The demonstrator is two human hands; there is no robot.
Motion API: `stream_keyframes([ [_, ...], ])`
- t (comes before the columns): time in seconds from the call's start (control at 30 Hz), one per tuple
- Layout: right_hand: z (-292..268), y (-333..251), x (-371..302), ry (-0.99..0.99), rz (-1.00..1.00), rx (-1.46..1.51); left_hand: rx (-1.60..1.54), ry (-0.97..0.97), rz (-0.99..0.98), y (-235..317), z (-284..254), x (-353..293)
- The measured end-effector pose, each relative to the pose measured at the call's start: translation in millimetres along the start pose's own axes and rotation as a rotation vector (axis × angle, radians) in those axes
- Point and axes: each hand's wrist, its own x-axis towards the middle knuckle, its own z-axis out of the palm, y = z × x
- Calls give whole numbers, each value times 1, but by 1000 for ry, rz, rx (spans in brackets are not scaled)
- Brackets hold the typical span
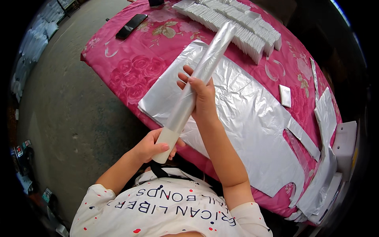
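Observation:
A long roll of translucent plastic film [179, 114] slants up and away over the table, its pale lower end nearest me. My left hand [156, 145] is closed round that lower end, thumb on top. Further up, my right hand [202, 93] wraps the roll near its middle, some fingertips showing on the far side. Beneath the roll lies a flat stack of silvery-white plastic bags [252, 118], creased on top, with strap-like handles cut out at the right end.
A pink floral cloth [134, 75] covers the table. Rows of folded white packets [244, 35] stand at the back, with one single packet [285, 96] at the right. A black phone [131, 26] lies far left. Loose plastic strips [325, 118] and a white box [344, 146] sit at the right edge.

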Motion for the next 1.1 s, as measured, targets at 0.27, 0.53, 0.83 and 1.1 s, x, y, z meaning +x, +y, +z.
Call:
stream_keyframes([
  [0.27,-36,-82,-50,114,-185,-226,429,-129,-222,2,62,45],
  [0.53,-79,-70,-106,248,-183,-77,97,-191,-298,-29,72,62],
  [0.83,-150,-96,-96,463,-74,159,593,-72,-515,-33,52,43],
  [1.1,-217,-158,-101,447,-26,-502,498,-145,-699,-40,17,6],
])
